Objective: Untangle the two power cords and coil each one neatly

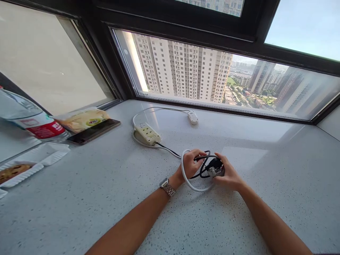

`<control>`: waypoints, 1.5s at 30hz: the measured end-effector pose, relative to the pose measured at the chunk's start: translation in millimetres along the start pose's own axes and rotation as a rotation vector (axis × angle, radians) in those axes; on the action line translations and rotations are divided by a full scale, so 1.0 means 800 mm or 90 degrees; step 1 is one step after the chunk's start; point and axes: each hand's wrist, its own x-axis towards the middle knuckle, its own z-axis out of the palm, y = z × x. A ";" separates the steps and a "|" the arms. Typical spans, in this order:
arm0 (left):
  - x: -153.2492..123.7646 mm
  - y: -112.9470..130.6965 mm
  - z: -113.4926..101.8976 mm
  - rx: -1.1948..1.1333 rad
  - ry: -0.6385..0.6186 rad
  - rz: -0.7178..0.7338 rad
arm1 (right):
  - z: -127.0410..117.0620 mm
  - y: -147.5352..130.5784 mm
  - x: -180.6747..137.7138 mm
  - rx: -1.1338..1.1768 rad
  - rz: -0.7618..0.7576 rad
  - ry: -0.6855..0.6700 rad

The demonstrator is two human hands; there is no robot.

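Observation:
My left hand (191, 163) is closed on a black cable (204, 166), and a loop of white cable (196, 188) hangs around its wrist side. My right hand (228, 173) grips a black plug (214, 164) together with a grey connector (212, 172) beneath it; exactly how they sit against each other is hard to make out. From the left hand, the black and white cables run up to a cream power strip (147, 134) lying on the white speckled counter (127, 184). A white plug (193, 117) lies behind it, at the end of a thin cable.
Toward the left lie a dark phone (94, 131), a yellowish packet (87, 119), a large bottle with a red label (46, 127) and a white plastic tray (50, 152) holding a cookie (14, 172). Dark-framed windows (186, 67) border the counter at the back.

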 end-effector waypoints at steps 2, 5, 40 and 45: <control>0.000 0.000 0.000 -0.017 0.010 -0.003 | -0.001 0.000 0.002 0.019 0.004 0.005; 0.000 0.001 0.000 -0.054 0.008 0.004 | 0.000 -0.002 0.004 -0.026 0.021 0.041; -0.007 0.012 -0.002 0.206 -0.190 0.001 | -0.019 -0.016 0.000 0.280 0.097 -0.034; -0.007 0.013 -0.004 0.213 -0.215 0.041 | -0.022 -0.007 0.001 0.122 0.044 0.022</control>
